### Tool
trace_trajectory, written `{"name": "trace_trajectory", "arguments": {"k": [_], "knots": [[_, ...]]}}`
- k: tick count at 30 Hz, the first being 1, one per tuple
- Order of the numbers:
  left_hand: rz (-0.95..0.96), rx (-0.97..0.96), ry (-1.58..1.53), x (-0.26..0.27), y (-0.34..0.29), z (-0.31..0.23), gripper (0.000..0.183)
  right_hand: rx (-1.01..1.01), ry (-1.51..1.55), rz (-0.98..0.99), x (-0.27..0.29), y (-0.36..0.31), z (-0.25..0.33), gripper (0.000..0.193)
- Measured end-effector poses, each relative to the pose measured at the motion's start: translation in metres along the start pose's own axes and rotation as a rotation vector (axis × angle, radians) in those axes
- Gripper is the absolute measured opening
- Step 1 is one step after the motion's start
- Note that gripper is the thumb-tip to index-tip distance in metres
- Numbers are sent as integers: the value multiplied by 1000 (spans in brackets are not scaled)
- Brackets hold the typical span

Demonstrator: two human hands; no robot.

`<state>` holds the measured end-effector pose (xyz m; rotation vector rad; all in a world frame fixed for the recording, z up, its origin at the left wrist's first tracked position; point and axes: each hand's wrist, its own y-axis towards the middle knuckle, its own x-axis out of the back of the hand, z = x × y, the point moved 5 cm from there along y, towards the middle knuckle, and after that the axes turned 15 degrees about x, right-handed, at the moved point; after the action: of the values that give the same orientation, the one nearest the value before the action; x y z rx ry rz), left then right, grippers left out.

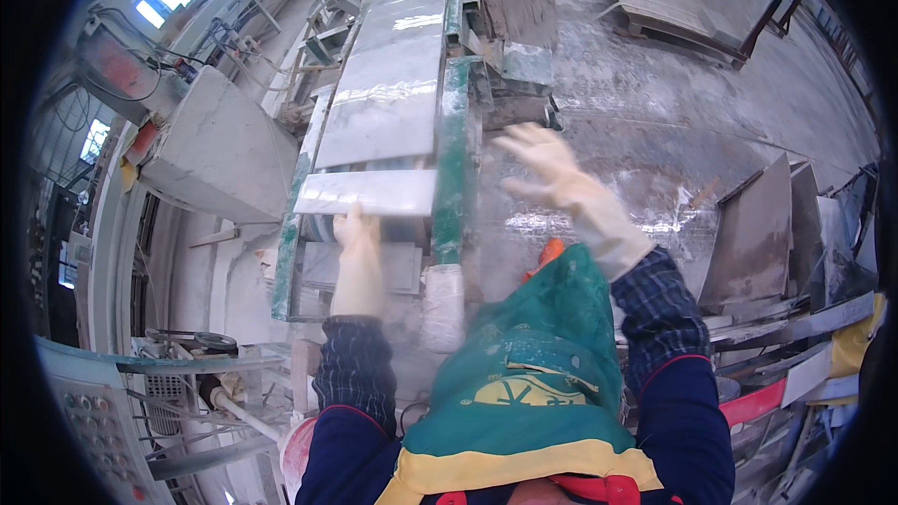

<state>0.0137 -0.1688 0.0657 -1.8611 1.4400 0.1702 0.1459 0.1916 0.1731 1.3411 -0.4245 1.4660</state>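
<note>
A narrow white stone slab (398,189) lies crosswise at the near end of a roller conveyor. Its near edge is in my left hand (355,236), whose gloved fingers are closed on it, the fingertips partly hidden by the slab. Out to the right, past the conveyor's green side rail (452,164), my right hand (554,166) hangs in the air, fingers spread, holding nothing. Both hands wear pale rubber gloves; the right one is slightly blurred. Beyond the narrow slab, larger glossy white slabs (379,122) run in a line up the conveyor.
Grey flat pieces (402,266) lie low under the conveyor's end. A cloth-wrapped rail end (443,307) juts toward me. At left stand a grey machine housing (229,145) and a button panel (98,425). Slabs lean at right (753,234); a slab-loaded rack (673,0) stands farther back.
</note>
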Motion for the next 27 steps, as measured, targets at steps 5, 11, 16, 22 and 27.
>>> {"name": "trace_trajectory", "arguments": {"k": [5, 11, 16, 22, 27], "knots": [[-19, 24, -18, 11, 47, 16, 42, -636, 158, -276, 71, -199, -97, 57], [-61, 25, -43, 6, 60, 19, 42, -1095, -123, -609, 176, -503, -55, 50], [-85, 54, -47, 3, 68, 16, 37, -1409, -726, -436, 223, -696, 47, 54], [-202, 110, -7, 6, 85, 17, 41, -1719, -981, -410, 178, -759, 126, 54], [-151, 119, 305, 6, 78, 2, 37, -1534, -1131, -215, 156, -742, 124, 48]]}}
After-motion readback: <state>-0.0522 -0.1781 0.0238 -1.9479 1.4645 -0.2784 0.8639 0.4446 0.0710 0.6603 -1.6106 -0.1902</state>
